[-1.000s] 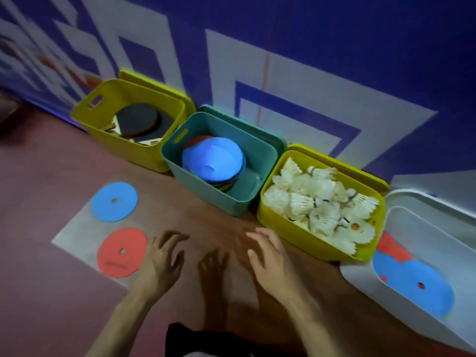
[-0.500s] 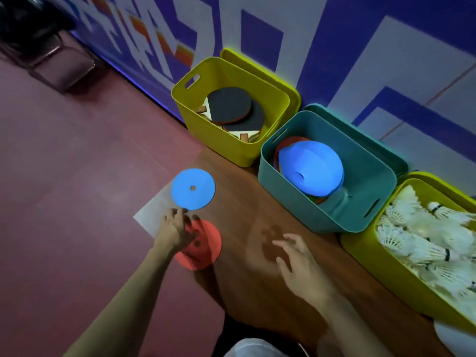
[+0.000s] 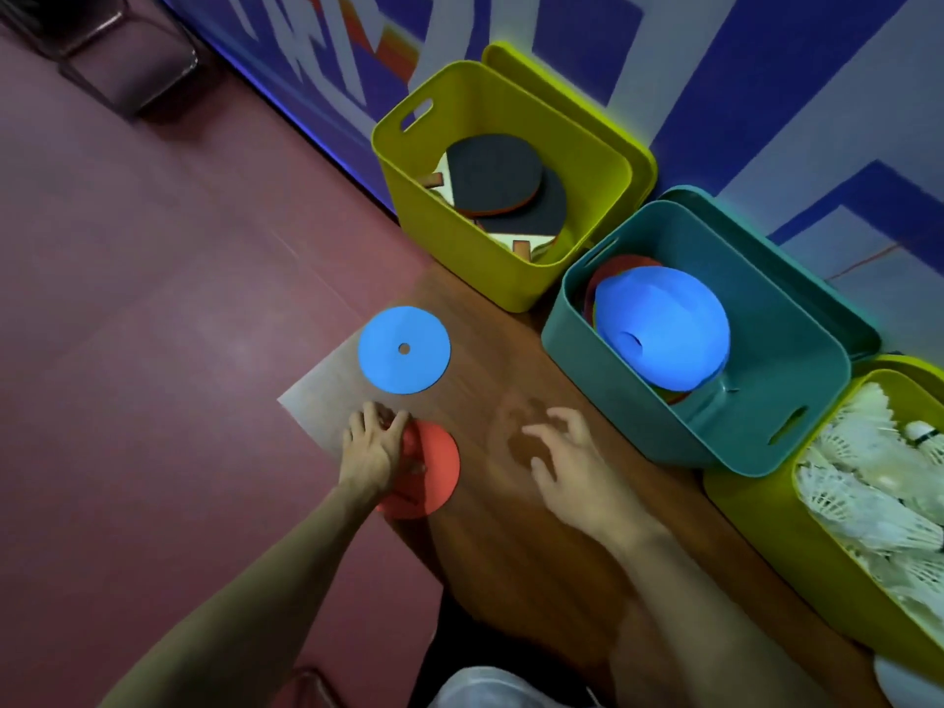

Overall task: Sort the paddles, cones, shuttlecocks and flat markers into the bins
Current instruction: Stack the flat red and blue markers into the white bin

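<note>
A red flat marker (image 3: 434,467) lies on the wooden table near its left edge. My left hand (image 3: 373,447) rests on its left part, fingers spread across its far rim. A blue flat marker (image 3: 403,350) lies free just beyond it. My right hand (image 3: 567,462) hovers over the bare table to the right, fingers loosely curled, holding nothing. Along the wall stand a yellow bin (image 3: 459,237) with black paddles (image 3: 495,171), a teal bin (image 3: 638,426) with a blue cone (image 3: 664,329) on top of its stack, and a yellow bin (image 3: 756,523) of white shuttlecocks (image 3: 868,482).
A white bin's corner (image 3: 909,682) shows at the bottom right edge. The table's left corner ends just left of the markers, over a dark red floor. A chair (image 3: 127,58) stands at the far top left by the blue and white wall.
The view swung left, away from the white bin. My left hand moved onto the red marker and stays there. My right hand drifted a little left above the table.
</note>
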